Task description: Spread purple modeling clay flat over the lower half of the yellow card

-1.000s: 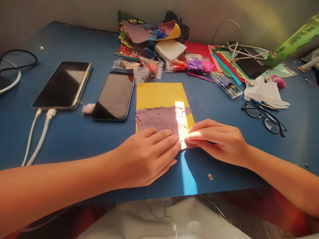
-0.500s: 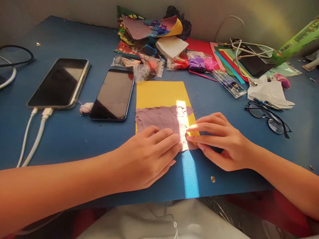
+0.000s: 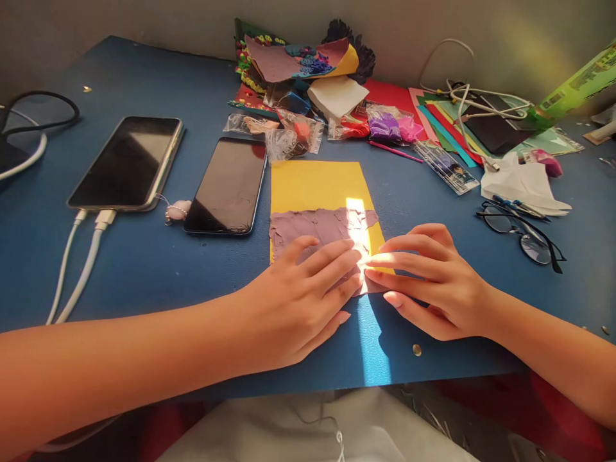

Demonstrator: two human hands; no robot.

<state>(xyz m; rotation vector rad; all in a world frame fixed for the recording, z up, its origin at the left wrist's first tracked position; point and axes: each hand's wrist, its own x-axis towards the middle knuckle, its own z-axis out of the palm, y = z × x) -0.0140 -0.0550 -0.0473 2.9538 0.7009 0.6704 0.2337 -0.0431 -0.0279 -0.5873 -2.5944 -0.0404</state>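
Observation:
A yellow sheet point(image 3: 315, 185) lies on the blue table, its lower part covered by a rough layer of mauve clay point(image 3: 308, 226). My left hand point(image 3: 312, 292) rests on the clay from the left, fingers spread, the fingertips near the sunlit strip. From the right, my right hand point(image 3: 428, 279) touches the clay near the sheet's right edge with its fingertips, fingers apart and the thumb lower down. The fingertips of both hands almost meet. Part of the clay is hidden under my left hand.
Two phones point(image 3: 128, 160) point(image 3: 228, 185) lie at the left, one with white cables point(image 3: 86, 273). Bagged clay point(image 3: 384, 125) and colourful clay pieces point(image 3: 298, 61) lie behind the sheet. Glasses point(image 3: 524, 234), a white tissue point(image 3: 522, 183) and a green bottle-like object point(image 3: 575, 83) are at the right.
The view has shifted, moving the scene slightly right. My left fingers have spread and reach further right over the clay, while my right fingertips have come closer to them.

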